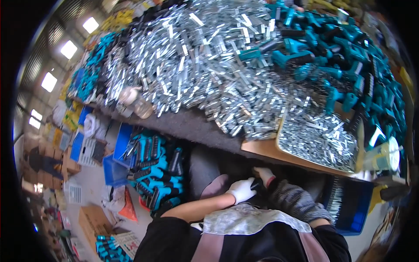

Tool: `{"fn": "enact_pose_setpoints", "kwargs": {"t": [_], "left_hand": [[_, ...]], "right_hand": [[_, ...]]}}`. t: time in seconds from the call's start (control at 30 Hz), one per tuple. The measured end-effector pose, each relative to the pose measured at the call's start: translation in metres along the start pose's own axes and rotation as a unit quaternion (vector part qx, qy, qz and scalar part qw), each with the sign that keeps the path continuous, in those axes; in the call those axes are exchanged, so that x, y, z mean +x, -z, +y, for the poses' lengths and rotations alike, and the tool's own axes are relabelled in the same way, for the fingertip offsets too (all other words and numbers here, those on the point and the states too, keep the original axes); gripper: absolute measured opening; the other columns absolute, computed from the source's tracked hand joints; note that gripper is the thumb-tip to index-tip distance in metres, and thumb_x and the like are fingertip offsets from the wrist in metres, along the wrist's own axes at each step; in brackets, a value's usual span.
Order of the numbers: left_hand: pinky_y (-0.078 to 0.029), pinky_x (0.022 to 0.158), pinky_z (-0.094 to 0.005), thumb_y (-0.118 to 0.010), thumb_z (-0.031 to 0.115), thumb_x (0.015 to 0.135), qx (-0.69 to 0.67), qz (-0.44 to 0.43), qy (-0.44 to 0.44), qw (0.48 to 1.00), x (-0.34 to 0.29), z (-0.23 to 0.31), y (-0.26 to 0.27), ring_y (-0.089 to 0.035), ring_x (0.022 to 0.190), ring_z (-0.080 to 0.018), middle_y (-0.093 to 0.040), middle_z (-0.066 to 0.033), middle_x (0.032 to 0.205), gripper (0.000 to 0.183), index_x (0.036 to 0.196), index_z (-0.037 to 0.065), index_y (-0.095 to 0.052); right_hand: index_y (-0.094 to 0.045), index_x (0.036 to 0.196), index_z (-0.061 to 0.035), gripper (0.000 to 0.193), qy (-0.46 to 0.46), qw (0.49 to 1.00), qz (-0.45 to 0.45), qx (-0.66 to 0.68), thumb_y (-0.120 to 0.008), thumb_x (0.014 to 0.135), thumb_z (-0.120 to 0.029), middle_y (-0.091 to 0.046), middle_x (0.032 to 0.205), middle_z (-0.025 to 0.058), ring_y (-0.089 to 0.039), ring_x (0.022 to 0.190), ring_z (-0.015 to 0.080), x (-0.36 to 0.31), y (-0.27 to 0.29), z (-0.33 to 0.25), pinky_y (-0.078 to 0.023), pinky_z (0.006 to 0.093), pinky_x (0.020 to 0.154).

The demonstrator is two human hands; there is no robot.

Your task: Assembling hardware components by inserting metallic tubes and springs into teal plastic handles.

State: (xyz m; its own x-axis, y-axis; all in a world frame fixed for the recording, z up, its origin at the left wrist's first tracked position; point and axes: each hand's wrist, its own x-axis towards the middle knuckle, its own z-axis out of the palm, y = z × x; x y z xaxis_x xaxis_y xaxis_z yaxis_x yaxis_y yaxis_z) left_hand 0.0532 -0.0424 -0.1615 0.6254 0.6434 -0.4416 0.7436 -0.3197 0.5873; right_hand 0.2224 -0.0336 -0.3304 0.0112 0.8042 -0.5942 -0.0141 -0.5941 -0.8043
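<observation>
Both my hands are low in front of my lap, below the table's front edge. My left hand (241, 191), in a white glove, is closed around a small dark piece (255, 184) whose kind I cannot make out. My right hand (263, 174), past a grey striped sleeve, reaches just ahead of it into the shadow under the table. Its fingers are blurred and partly hidden, so what it touches does not show. Left of my left forearm rises a stack of teal and black tool bodies (150, 174).
Shiny metal strips (187, 56) heap over the table (183, 126). Smaller metal pieces (314, 139) fill a wooden-edged tray (297, 160). Teal tool bodies (340, 61) pile at right, near a translucent tub (384, 157). A blue crate (355, 207) stands by my right elbow; a cardboard box (94, 222) lies left.
</observation>
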Motion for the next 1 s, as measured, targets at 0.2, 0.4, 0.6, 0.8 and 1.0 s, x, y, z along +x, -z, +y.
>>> {"fn": "enact_pose_setpoints", "kwargs": {"t": [0.2, 0.4, 0.6, 0.8, 1.0], "left_hand": [[-0.054, 0.077, -0.0525, -0.057, 0.018, 0.083, -0.031, 0.061, 0.021, 0.997, 0.026, -0.013, -0.045, -0.068, 0.086, -0.0442, -0.07, -0.0265, 0.092, 0.03, 0.107, 0.0, -0.064], [-0.054, 0.072, -0.0513, -0.061, 0.015, 0.08, -0.026, 0.024, -0.008, 0.999, 0.007, 0.016, 0.007, -0.069, 0.084, -0.0432, -0.07, -0.0252, 0.089, 0.034, 0.111, 0.0, -0.06], [-0.055, 0.074, -0.0511, -0.055, 0.012, 0.083, -0.031, 0.092, 0.037, 0.995, 0.027, -0.003, -0.043, -0.069, 0.086, -0.0417, -0.07, -0.0244, 0.089, 0.027, 0.104, -0.003, -0.063], [-0.054, 0.084, -0.0478, -0.071, 0.032, 0.077, -0.014, -0.002, -0.091, 0.996, -0.055, 0.0, 0.107, -0.068, 0.092, -0.0404, -0.07, -0.0229, 0.103, 0.05, 0.118, 0.005, -0.064], [-0.055, 0.085, -0.0293, -0.076, 0.009, 0.078, -0.062, 0.327, 0.008, 0.943, -0.285, 0.005, 0.257, -0.07, 0.096, -0.0137, -0.073, -0.0117, 0.107, 0.049, 0.125, 0.004, -0.064]], "right_hand": [[-0.075, 0.105, 0.0009, 0.023, 0.21, 0.948, 0.234, -0.042, -0.063, 0.088, -0.011, -0.075, 0.1, 0.0182, -0.072, 0.095, 0.0277, -0.055, -0.03, -0.032, -0.054, 0.0363, 0.088], [-0.073, 0.108, 0.0015, 0.022, 0.146, 0.976, 0.128, 0.097, -0.06, 0.091, -0.005, -0.074, 0.093, 0.0098, -0.068, 0.081, 0.016, -0.082, -0.017, -0.084, -0.054, 0.0292, 0.074], [-0.072, 0.109, -0.0001, 0.025, 0.184, 0.955, 0.216, -0.09, -0.058, 0.093, -0.014, -0.074, 0.096, 0.0124, -0.067, 0.085, 0.0186, -0.058, -0.024, -0.052, -0.053, 0.0315, 0.079], [-0.058, 0.134, -0.0017, 0.049, 0.058, 0.963, 0.077, 0.252, -0.051, 0.103, -0.039, -0.066, 0.124, 0.0146, -0.063, 0.112, 0.0243, -0.108, 0.005, -0.087, -0.049, 0.0381, 0.097], [-0.054, 0.138, -0.0059, 0.044, -0.014, 0.909, -0.083, 0.407, -0.05, 0.102, -0.03, -0.061, 0.126, 0.0134, -0.058, 0.114, 0.0316, -0.089, 0.119, 0.031, -0.045, 0.0476, 0.104]]}}
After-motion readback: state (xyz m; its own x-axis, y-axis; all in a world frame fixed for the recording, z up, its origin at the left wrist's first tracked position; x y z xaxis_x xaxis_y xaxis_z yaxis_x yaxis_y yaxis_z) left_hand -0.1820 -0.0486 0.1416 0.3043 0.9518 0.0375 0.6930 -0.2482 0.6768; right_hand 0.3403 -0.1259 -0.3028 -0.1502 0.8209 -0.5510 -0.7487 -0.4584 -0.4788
